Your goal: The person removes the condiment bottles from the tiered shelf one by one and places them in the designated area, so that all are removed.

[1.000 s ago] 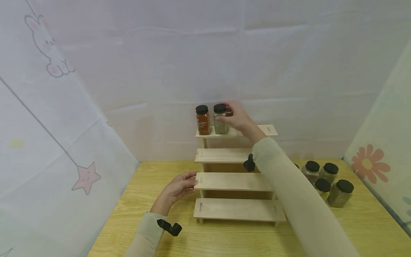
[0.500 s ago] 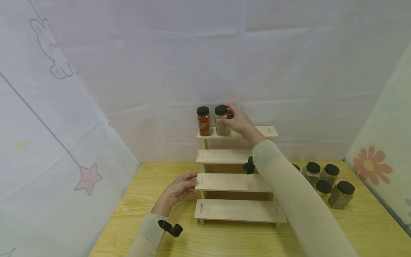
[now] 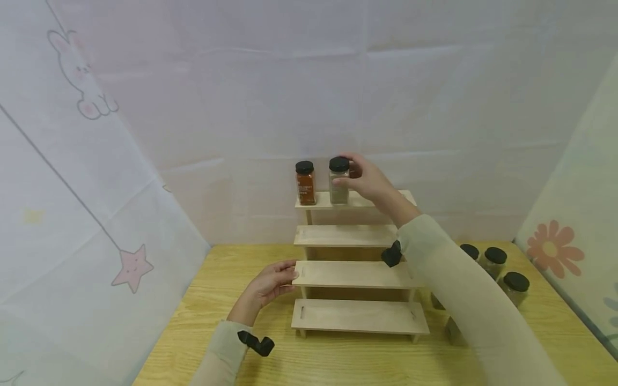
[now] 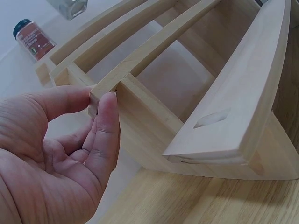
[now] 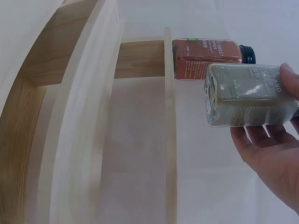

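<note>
A tiered wooden shelf rack stands on the table. My left hand pinches the left end of its second board from the bottom, thumb and fingers on the corner. At the top, my right hand grips a spice jar of pale grey-green powder with a black lid. Its base is apart from the top board in the right wrist view. Left of it, a jar of red sweet pepper powder stands upright on the top board's left end; its label is partly readable.
Several black-lidded spice jars stand on the wooden table right of the rack, partly hidden by my right sleeve. A pale cloth backdrop rises close behind the rack, with printed cloth at both sides.
My right hand and the grey-green jar have shifted right, widening the gap to the red jar. The right forearm now covers more of the jars on the table. My left hand keeps its place.
</note>
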Motion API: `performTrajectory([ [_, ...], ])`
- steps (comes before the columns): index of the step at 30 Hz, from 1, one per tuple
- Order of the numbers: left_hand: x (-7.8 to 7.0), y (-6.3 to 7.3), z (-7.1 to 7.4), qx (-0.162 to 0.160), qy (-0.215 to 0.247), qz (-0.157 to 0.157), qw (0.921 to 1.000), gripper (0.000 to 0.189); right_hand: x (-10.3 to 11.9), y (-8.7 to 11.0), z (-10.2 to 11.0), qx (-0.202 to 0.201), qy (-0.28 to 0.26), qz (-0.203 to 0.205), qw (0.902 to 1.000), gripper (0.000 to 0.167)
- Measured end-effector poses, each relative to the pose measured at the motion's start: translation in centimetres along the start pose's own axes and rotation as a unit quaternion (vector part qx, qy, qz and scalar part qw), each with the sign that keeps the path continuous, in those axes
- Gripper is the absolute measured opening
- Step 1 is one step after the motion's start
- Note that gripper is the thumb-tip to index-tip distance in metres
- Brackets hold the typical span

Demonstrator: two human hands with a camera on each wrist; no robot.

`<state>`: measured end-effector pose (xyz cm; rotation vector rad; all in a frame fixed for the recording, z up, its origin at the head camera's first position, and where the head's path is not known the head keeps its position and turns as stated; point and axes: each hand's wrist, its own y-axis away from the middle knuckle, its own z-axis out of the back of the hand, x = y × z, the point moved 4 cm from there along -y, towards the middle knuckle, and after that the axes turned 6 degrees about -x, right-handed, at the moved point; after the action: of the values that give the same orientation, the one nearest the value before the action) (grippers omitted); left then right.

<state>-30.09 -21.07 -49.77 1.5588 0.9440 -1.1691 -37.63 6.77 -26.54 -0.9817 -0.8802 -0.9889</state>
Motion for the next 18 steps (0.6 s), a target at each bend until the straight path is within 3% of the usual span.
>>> performTrajectory([
  [12, -0.3, -0.1, 0.2, 0.001, 0.003, -0.004, 1.0, 0.074, 0.7, 2.4, 1.1, 0.036, 0.018, 0.044, 0.9982, 0.069],
  [18, -0.1, -0.3, 0.0, 0.005, -0.004, -0.006, 1.0, 0.073, 0.4, 4.2, 2.1, 0.036, 0.018, 0.036, 0.9986, 0.07],
])
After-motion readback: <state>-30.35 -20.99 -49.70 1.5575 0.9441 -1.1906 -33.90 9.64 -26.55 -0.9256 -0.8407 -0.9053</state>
